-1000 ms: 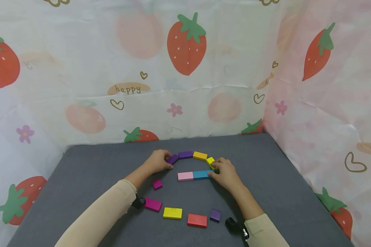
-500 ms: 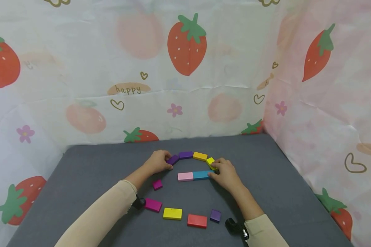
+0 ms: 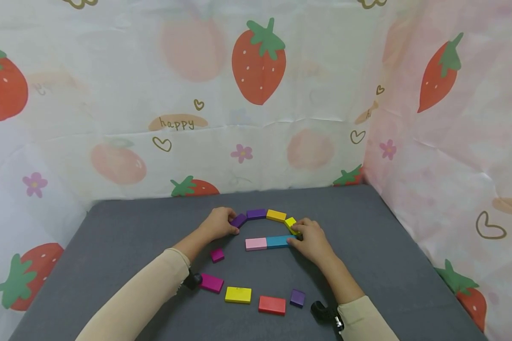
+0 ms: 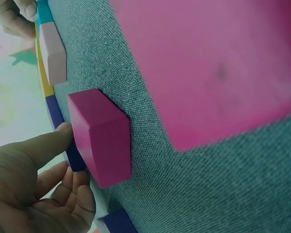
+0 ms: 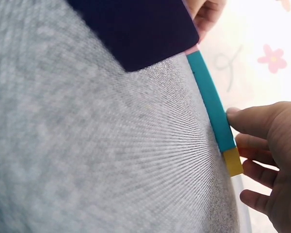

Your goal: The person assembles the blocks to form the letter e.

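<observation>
In the head view, my left hand [image 3: 218, 222] pinches a purple block [image 3: 239, 220] at the left end of a curved row. A second purple block [image 3: 256, 214] and an orange-yellow block [image 3: 276, 215] continue that row. My right hand [image 3: 313, 240] holds the bright yellow block [image 3: 290, 223] at the right end, its fingers hiding part of it. Below the curve lie a pink block [image 3: 256, 244] and a blue block [image 3: 277, 242], end to end, with my right thumb at the blue one's end. The left wrist view shows thumb and fingers around the purple block [image 4: 75, 156].
Nearer the person lie a small magenta block [image 3: 217, 255], a larger magenta block [image 3: 211, 282], a yellow block [image 3: 238, 294], a red block [image 3: 271, 305] and a small purple block [image 3: 297, 298]. Strawberry-print cloth [image 3: 222, 156] stands behind the grey tabletop [image 3: 132, 237].
</observation>
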`<move>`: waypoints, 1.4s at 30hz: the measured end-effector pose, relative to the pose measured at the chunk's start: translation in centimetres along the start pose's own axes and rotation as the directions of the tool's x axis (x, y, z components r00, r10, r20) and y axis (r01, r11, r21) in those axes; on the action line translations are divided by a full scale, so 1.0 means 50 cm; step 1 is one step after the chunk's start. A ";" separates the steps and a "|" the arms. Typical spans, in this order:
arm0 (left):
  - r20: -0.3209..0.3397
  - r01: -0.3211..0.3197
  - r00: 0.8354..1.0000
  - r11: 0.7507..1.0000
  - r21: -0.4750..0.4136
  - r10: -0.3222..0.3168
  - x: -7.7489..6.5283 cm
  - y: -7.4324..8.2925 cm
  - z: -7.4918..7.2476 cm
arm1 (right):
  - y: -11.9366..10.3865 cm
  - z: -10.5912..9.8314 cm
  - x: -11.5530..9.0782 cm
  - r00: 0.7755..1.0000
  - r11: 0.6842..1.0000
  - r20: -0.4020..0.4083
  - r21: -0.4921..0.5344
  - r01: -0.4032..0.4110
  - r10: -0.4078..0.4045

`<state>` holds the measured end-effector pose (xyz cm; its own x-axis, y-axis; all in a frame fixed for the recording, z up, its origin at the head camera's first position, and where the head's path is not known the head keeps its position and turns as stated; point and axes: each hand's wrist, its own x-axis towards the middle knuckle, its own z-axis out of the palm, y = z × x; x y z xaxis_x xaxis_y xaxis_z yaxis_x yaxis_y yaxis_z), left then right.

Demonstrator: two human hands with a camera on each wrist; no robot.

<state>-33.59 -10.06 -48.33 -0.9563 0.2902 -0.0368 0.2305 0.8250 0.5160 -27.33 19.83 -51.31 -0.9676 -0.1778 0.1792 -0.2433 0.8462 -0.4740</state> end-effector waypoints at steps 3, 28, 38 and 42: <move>0.002 -0.002 1.000 1.000 -0.006 0.002 0.001 -0.002 0.000 | -0.001 0.000 0.000 1.000 1.000 -0.001 -0.005 0.005 -0.005; 0.004 -0.160 0.987 0.984 -0.079 0.160 -0.044 -0.029 -0.089 | -0.008 -0.008 -0.005 1.000 1.000 0.015 0.019 -0.003 0.003; 0.013 -0.123 0.992 0.990 -0.073 0.124 -0.074 -0.086 -0.098 | -0.007 -0.006 -0.004 1.000 1.000 0.018 0.025 -0.003 0.003; 0.027 -0.126 0.991 0.990 -0.070 0.128 -0.079 -0.117 -0.097 | -0.006 -0.005 -0.003 1.000 1.000 0.019 0.020 -0.007 0.007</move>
<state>-32.04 -18.37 -47.08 -0.9137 0.4065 0.0060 0.3357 0.7461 0.5750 -27.12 19.74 -50.97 -0.9704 -0.1815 0.1596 -0.2376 0.8374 -0.4923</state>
